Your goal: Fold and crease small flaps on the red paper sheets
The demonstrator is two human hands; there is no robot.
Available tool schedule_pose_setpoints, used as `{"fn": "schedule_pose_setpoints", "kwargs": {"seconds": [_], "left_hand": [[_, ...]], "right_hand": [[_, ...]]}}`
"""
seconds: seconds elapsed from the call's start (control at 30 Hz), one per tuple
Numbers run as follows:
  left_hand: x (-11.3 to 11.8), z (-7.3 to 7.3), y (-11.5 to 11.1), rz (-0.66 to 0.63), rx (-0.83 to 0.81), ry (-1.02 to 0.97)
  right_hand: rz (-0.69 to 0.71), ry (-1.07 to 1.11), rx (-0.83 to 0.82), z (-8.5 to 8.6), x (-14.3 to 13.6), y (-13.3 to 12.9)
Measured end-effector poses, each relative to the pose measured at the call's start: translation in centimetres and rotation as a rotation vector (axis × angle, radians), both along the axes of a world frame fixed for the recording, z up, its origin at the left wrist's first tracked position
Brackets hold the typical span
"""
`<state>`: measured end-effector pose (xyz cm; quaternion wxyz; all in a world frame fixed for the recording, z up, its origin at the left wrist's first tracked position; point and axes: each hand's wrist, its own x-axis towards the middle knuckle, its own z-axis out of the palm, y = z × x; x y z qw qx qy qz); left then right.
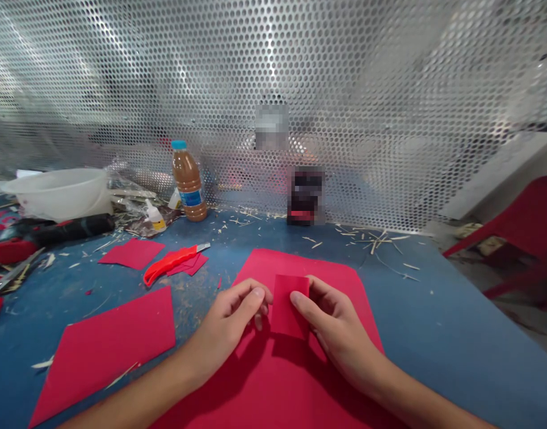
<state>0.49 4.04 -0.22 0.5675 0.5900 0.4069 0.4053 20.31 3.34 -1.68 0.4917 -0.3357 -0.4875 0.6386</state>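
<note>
A small red rectangular piece (285, 310) is held upright above a large red sheet (264, 381) that lies on the blue table. My right hand (333, 316) pinches this piece at its right side, thumb on the near face and fingers behind. My left hand (242, 307) is just left of the piece, thumb near the curled index finger; whether it grips anything thin is too small to tell. The piece casts a shadow on the sheet below.
To the left lie another red sheet (117, 348), red cut pieces (134, 252), an orange cutter (173, 263) and scissors (9, 280). Behind stand a brown bottle (188, 185), a glue bottle (155, 217) and a white basin (63, 193). A perforated metal panel (367, 107) borders the table (456, 333).
</note>
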Motion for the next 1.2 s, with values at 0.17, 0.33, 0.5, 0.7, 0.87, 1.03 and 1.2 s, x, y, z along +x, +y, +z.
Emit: {"fn": "schedule_pose_setpoints", "kwargs": {"seconds": [0.17, 0.33, 0.5, 0.7, 0.87, 1.03, 1.2], "left_hand": [[0.01, 0.23, -0.20, -0.027, 0.030, 0.025], [-0.03, 0.34, -0.29, -0.036, 0.044, 0.069], [-0.08, 0.29, -0.20, -0.043, 0.047, 0.103], [-0.12, 0.36, -0.18, -0.048, 0.058, 0.112], [-0.10, 0.37, -0.20, -0.045, 0.052, 0.123], [-0.08, 0.51, -0.21, -0.051, 0.062, 0.148], [-0.16, 0.02, -0.30, -0.053, 0.068, 0.153]], "right_hand": [[-0.003, -0.013, -0.011, 0.23, -0.02, -0.11], [-0.007, -0.025, -0.019, 0.21, 0.09, -0.22], [-0.007, -0.020, -0.023, 0.10, 0.15, -0.21], [-0.006, -0.004, -0.031, 0.23, 0.08, -0.14], [-0.015, -0.026, -0.024, 0.40, 0.11, -0.18], [-0.018, -0.023, -0.019, 0.32, 0.13, -0.16], [-0.014, -0.025, -0.019, 0.21, 0.12, -0.09]]}}
